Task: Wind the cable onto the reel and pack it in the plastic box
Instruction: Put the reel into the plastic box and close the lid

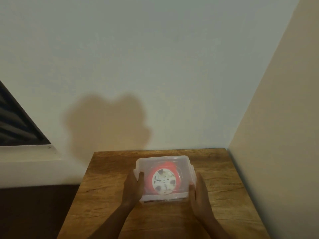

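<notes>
1. The plastic box (165,178) sits on the wooden counter (107,204), toward its far half and close to the wall (155,66) behind it.
2. The left hand (133,186) presses flat against the box's left side, with the thumb hooked over the top edge and lying on the lid.
3. The right hand (198,188) presses against the box's right side, fingers stretched along the wall of the box and the thumb resting at the near right corner of the lid.
4. Both hands are opened fairly wide, and the box is held between the two palms; neither hand curls fully round anything.
5. The reel (164,181) lies flat inside the box, directly between the two hands and under the closed lid.
6. The box is translucent, milky plastic, squarish with rounded corners and a raised rim; latch-like tabs stand out on both sides.
7. The reel is round, with a red-orange body and a pale circular face that carries several dark openings and small dark marks; seen through the lid, it looks blurred.
8. Whether the cable is wound on the reel cannot be told through the cloudy plastic.
9. The counter is brown wood with visible grain and darker streaks, and its right edge meets a cream side wall (276,118).
10. A soft shadow falls on the pale back wall above the counter.
</notes>
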